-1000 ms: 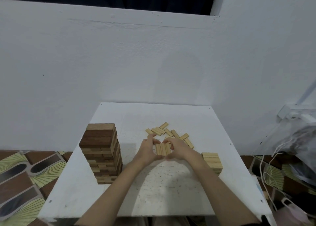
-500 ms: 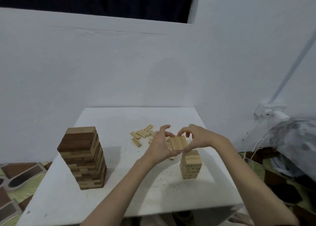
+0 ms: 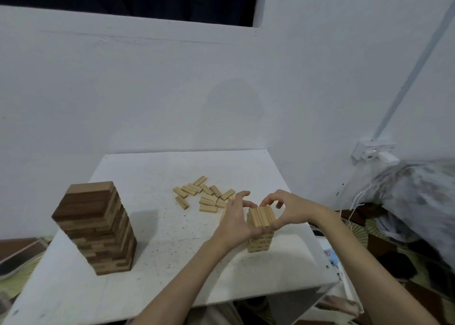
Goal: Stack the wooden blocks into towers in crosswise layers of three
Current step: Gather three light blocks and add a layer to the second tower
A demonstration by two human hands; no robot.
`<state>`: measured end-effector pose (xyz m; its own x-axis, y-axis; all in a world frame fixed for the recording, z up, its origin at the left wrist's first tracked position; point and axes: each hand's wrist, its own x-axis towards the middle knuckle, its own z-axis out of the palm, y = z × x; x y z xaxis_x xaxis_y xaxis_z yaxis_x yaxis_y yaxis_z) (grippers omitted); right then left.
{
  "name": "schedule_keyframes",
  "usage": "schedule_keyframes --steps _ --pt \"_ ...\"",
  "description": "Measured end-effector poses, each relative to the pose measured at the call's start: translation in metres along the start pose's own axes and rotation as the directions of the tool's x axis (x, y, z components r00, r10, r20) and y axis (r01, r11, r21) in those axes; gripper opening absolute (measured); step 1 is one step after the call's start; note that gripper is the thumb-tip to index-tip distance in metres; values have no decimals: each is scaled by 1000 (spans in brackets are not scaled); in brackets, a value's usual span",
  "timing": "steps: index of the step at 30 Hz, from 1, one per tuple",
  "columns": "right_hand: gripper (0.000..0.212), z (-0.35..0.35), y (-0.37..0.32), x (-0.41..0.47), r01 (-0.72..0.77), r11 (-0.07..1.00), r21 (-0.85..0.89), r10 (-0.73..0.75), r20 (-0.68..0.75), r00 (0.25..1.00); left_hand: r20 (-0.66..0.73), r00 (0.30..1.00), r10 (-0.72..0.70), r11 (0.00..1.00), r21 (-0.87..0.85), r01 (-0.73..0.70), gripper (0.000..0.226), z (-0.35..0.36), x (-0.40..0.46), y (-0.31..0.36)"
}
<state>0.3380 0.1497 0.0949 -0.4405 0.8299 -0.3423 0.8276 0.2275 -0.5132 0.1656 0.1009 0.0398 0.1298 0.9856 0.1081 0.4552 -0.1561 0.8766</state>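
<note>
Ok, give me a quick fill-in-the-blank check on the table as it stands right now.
1. Both hands, left hand and right hand, hold a layer of pale wooden blocks on top of the ____ pale tower.
2. The tall tower of dark and light brown blocks stands to the ____ of the hands.
3. The loose pale wooden blocks lie ____ on the white table.

Missing words: short; left; flat

Open bench (image 3: 160, 228) btwn dark tower (image 3: 94, 228) & light tower (image 3: 261, 228); loose blocks (image 3: 204, 196) clutter behind; wall (image 3: 172, 91) closes far side.
</note>
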Motion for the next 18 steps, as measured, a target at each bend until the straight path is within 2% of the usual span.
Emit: schedule_keyframes --steps 18 --pt "52 10 10 9 -8 1000 30 8 22 1000 45 998 -35 998 57 32 90 -3 -2 -3"
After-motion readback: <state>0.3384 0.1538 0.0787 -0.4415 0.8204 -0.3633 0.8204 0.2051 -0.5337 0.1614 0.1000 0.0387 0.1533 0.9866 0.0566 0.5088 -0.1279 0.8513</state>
